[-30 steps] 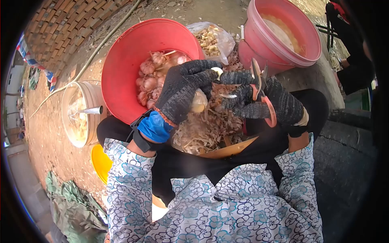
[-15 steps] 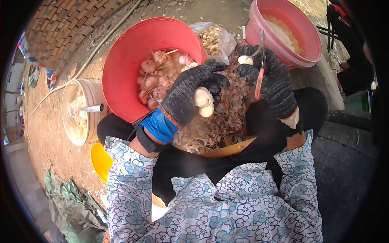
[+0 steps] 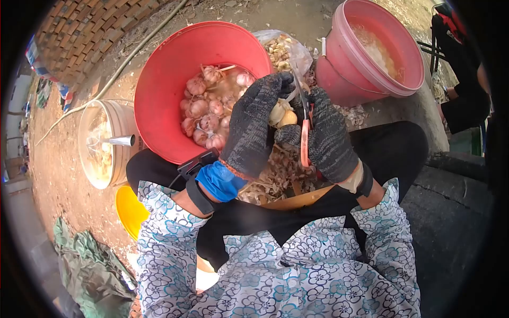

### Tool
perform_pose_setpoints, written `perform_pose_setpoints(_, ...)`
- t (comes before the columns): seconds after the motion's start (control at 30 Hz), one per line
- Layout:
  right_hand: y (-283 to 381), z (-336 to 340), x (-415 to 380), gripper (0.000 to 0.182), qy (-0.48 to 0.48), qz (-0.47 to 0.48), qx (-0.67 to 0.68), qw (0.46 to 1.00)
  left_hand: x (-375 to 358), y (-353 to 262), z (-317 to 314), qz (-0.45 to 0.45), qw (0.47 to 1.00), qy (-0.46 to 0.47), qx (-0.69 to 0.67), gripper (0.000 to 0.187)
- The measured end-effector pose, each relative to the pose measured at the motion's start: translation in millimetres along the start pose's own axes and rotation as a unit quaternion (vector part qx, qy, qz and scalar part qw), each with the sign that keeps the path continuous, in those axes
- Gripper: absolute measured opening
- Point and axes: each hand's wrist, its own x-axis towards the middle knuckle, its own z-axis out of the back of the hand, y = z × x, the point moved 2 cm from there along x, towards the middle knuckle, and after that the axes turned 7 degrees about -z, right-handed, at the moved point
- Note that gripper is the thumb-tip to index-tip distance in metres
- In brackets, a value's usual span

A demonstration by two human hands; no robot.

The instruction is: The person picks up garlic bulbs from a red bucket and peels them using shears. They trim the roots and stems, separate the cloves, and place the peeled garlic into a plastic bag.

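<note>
My left hand (image 3: 254,119), in a dark grey glove, is closed around a partly peeled garlic bulb (image 3: 282,115). Gloved the same way, my right hand (image 3: 330,138) grips scissors (image 3: 305,139) with orange handles, their metal blades pointing up and away. Both hands meet at the bulb, with the scissors close beside it. Whether the blades touch it is hidden by the fingers. Under my hands lies a heap of dry garlic skins (image 3: 281,172). Left of them, a red bucket (image 3: 164,95) holds whole garlic bulbs (image 3: 199,108) in water.
A plastic bag of garlic cloves (image 3: 278,50) sits beyond my hands. A pink bucket (image 3: 344,79) with cloudy liquid stands at the far right. On the left are a white bucket (image 3: 122,127) with a metal-ended tool and a yellow container (image 3: 130,212). Another person's dark-clothed leg (image 3: 466,106) shows at right.
My hands have come together; the right moved left with the scissors towards the bulb. The peeled clove seen at my right fingers is no longer visible.
</note>
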Motion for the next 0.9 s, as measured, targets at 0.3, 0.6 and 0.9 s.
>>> perform_pose_setpoints(0.3,-18,-16,-6,0.044,0.062,-0.118,0.105,0.986,-9,-1,-1,-0.051,0.989,-0.051,0.126,0.034)
perform_pose_setpoints(0.6,-1,-28,-12,0.033,0.121,-0.122,0.402,0.900,-2,7,-7,0.247,0.834,-0.294,-0.395,0.021)
perform_pose_setpoints(0.9,-12,17,11,0.031,0.204,-0.039,0.447,0.870,16,6,26,-0.005,0.994,0.028,-0.102,0.031)
